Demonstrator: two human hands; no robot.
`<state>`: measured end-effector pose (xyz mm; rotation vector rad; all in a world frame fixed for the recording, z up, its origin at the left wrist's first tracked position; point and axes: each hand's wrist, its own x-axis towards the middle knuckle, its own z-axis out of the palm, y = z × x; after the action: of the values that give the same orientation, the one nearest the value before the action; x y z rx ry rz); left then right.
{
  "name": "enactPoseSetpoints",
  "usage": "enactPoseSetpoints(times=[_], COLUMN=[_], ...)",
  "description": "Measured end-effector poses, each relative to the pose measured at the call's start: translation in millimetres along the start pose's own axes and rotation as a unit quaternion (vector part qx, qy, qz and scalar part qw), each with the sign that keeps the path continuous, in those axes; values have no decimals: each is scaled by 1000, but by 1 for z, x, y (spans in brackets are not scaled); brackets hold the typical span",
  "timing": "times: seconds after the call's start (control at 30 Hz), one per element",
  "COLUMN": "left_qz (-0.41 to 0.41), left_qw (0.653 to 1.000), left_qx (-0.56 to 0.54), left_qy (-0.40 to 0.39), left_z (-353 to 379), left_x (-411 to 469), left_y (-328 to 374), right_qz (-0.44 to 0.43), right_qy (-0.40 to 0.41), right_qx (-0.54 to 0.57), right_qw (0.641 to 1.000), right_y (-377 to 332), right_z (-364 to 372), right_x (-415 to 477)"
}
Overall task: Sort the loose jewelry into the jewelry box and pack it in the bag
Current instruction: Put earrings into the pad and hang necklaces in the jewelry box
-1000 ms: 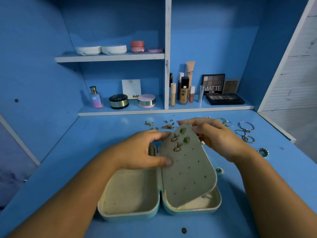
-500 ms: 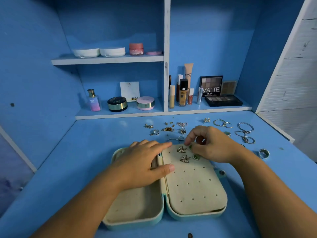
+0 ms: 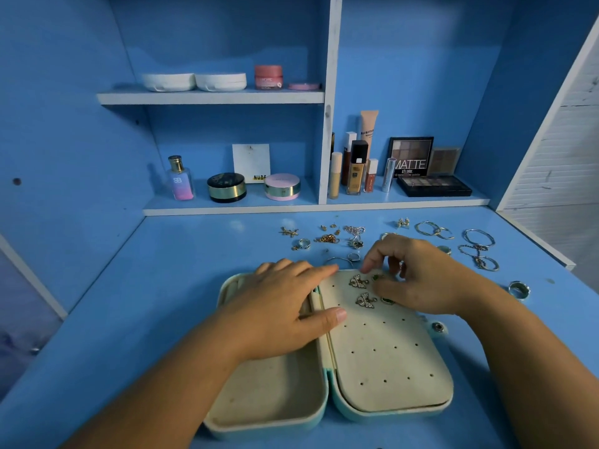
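Well, the jewelry box (image 3: 269, 400) lies opened flat on the blue surface (image 3: 136, 319), right in front of the person, its two cream-lined halves side by side. The right half is covered by a pale perforated panel (image 3: 389, 354), and pinned near the panel's far end are two sparkly butterfly earrings (image 3: 358, 281) and a pair of small green studs (image 3: 387, 300). The left hand (image 3: 285, 309) lies flat with its fingers straight, released and gripping nothing, the palm over the far part of the left half, the fingertips reaching across the hinge and the thumb resting on the panel's near-left edge. The right hand (image 3: 418, 280) hovers at the panel's far right corner with its fingers curled; forefinger and thumb close in around the farther green stud, though from here I cannot tell whether they truly pinch it or only touch it. Beyond the box, the loose jewelry is scattered over the surface: a silver ring (image 3: 304, 244) and a gold chain (image 3: 327, 238) to the far left, thin hoops (image 3: 432, 229) and bangles (image 3: 479, 237) to the far right, and a wide ring (image 3: 518, 290) lying apart, right of the right wrist. Behind it all, a low shelf (image 3: 227, 209) holds a perfume bottle (image 3: 180, 178), compacts and a palette marked MATTE (image 3: 410, 156).
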<state>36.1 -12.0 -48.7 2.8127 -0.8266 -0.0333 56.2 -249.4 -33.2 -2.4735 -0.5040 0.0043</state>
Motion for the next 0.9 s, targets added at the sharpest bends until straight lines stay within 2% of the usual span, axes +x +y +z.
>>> enactPoseSetpoints(times=[0.23, 0.47, 0.67, 0.9], left_qz=[-18, -24, -34, -31], left_qw=[999, 999, 999, 999], left_qx=[-18, 11, 0, 1], left_qy=[24, 36, 37, 39], left_z=[-3, -1, -2, 0], left_x=[-2, -3, -6, -4], left_y=[1, 2, 1, 0], right_qz=[3, -82, -69, -93], right_qy=[11, 11, -14, -12], right_qx=[-67, -177, -163, -162], right_qw=[998, 981, 984, 982], right_y=[-7, -27, -26, -23], right_z=[0, 0, 22, 37], right_x=[3, 76, 136, 155])
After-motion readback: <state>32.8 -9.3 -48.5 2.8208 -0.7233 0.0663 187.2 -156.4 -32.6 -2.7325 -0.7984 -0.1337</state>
